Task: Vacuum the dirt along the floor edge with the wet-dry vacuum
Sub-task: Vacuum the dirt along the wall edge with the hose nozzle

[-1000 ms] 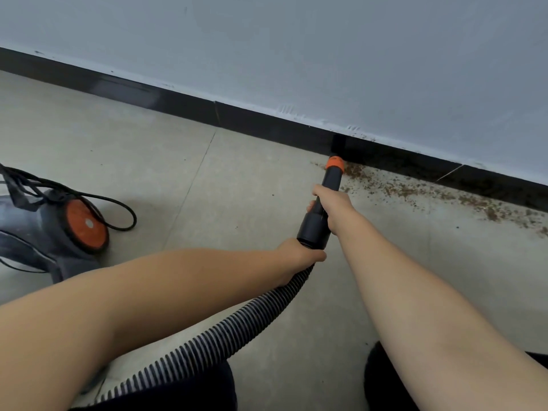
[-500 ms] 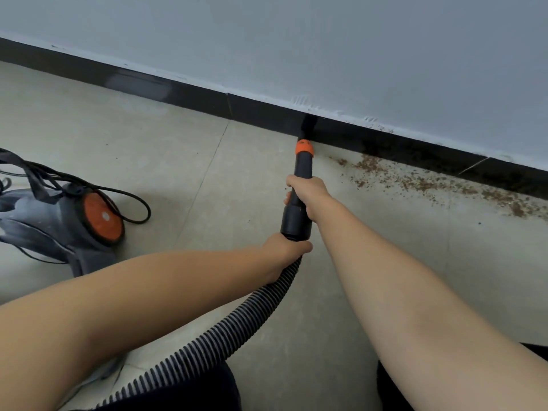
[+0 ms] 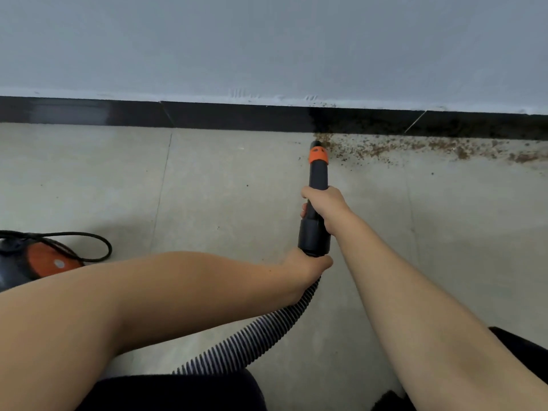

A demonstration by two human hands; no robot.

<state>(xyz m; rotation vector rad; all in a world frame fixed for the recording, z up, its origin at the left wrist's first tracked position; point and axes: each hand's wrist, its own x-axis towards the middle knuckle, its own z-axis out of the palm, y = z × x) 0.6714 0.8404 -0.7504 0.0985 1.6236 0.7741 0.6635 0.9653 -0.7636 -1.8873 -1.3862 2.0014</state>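
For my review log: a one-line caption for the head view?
Both hands steer vacuum nozzle toward dirt along black baseboard.

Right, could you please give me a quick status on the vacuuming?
Right hand grips black orange-collared nozzle; left hand holds its base. Tip at left end of brown dirt. Nothing in the way.

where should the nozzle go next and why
Probably a slow slide to the right along the baseboard. The nozzle tip sits at the left end of the dirt, which stretches rightward along the floor edge, while the floor to its left looks mostly clean. The right hand grips the nozzle and the left hand holds the hose end, so both can steer it.
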